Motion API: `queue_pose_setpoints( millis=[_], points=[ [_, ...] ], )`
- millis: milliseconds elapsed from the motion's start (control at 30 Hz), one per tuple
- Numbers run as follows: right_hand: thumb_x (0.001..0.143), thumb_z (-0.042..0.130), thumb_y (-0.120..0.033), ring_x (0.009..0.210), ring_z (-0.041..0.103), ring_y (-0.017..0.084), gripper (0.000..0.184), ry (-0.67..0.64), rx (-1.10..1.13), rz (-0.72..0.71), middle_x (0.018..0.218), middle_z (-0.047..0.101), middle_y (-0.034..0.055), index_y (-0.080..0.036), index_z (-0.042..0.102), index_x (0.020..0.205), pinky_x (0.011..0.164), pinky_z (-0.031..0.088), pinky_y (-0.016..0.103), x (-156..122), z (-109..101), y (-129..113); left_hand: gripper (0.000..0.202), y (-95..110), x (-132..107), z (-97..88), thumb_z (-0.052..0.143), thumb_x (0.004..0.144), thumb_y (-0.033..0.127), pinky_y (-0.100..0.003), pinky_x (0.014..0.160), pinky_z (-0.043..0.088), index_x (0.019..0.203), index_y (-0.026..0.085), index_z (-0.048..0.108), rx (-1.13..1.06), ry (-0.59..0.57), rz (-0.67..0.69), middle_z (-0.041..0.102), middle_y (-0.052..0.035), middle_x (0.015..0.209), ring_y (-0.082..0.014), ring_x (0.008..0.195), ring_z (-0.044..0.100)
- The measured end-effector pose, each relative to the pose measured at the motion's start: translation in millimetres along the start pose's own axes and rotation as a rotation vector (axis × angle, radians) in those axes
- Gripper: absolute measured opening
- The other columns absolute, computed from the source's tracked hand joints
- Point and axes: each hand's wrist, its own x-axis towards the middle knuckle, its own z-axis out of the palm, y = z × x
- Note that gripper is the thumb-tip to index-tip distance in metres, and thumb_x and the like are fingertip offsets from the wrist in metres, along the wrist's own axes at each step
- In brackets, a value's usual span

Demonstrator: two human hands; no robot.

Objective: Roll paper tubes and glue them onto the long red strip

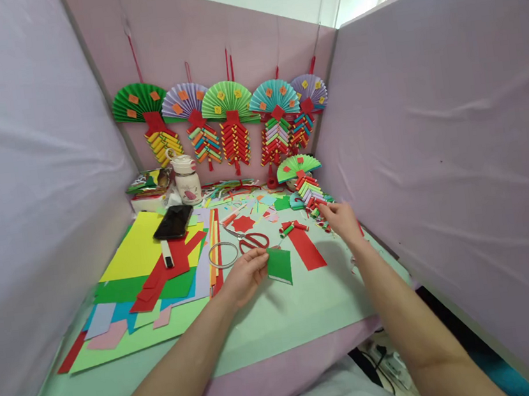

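Note:
My left hand (245,274) pinches a folded piece of green paper (280,265) and holds it just above the pale green desk mat (284,324). My right hand (342,219) reaches to the right, its fingers closed around small rolled paper tubes (320,212) at the bottom of a paper fan ornament (301,174) lying on the desk. A red paper strip (306,247) lies between the two hands. Red-handled scissors (250,239) lie just beyond my left hand.
Coloured paper sheets (148,270) are stacked at the left with a black phone (173,222) and a marker (167,253) on them. A tape ring (223,254), a white jar (186,180) and paper scraps sit further back. Fan ornaments (231,122) hang on the pink partition.

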Motion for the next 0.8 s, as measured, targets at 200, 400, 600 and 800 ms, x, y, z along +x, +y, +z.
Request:
queue_pose_setpoints(
  millis=[200,400,600,800],
  points=[
    [0.069,0.068,-0.038,0.091,0.061,0.018,0.037,-0.322,0.716,-0.013,0.102,0.067,0.0053,-0.022,0.066,0.103,0.082,0.046,0.032,-51,63,-49,0.013,3,3,0.6,0.073,0.070,0.017,-0.022,0.072,0.046,0.079,0.013,0.064,-0.059,0.121,0.109,0.066,-0.0030,0.078,-0.0105,0.073,0.061],
    [0.064,0.074,-0.036,0.077,0.061,0.016,0.027,-0.543,1.085,0.144,0.088,0.068,0.0014,-0.022,0.067,0.087,0.071,0.047,0.028,-70,94,-71,0.012,4,3,-0.1,0.072,0.071,0.016,-0.020,0.068,0.046,0.079,0.012,0.064,-0.071,0.134,0.139,0.065,-0.0028,0.078,-0.0097,0.072,0.059],
    [0.063,0.073,-0.039,0.072,0.059,0.015,0.025,-0.449,1.172,0.235,0.083,0.067,0.0008,-0.021,0.061,0.074,0.065,0.045,0.027,-74,97,-78,0.016,3,3,4.4,0.074,0.067,0.018,-0.021,0.069,0.046,0.076,0.012,0.062,-0.045,0.157,0.113,0.063,-0.0032,0.076,-0.0103,0.072,0.059],
    [0.074,0.061,-0.039,0.065,0.052,0.012,0.020,-0.110,1.011,0.130,0.074,0.060,-0.0008,-0.020,0.056,0.076,0.065,0.041,0.026,-70,102,-61,0.026,0,9,-7.5,0.075,0.062,0.031,-0.025,0.068,0.046,0.075,0.015,0.060,0.138,0.419,0.112,0.062,-0.0016,0.074,-0.0125,0.070,0.058]
  ],
)
